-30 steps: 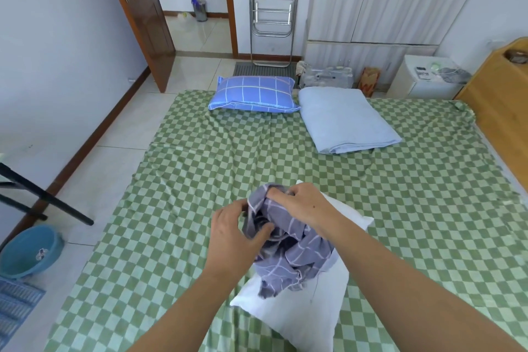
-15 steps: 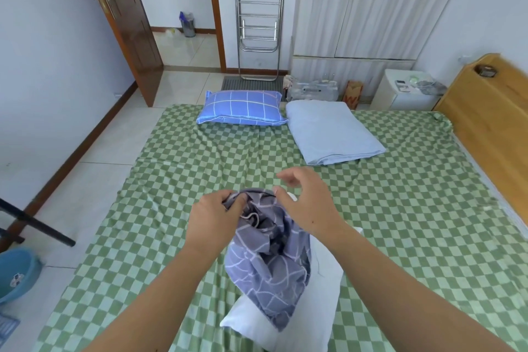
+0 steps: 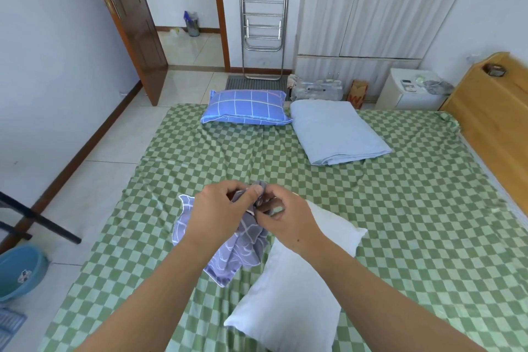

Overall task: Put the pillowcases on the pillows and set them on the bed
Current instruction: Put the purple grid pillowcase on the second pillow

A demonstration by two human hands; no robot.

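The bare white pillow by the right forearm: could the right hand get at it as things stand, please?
Probably yes: the white pillow lies uncovered just below the right hand, but that hand is pinching the grey-purple pillowcase and must release it first.

The two hands have drawn together: the left hand and right hand now pinch the grey pillowcase at one spot between them, seemingly its edge. The cloth has unbunched and hangs looser below the left hand, off the white pillow.
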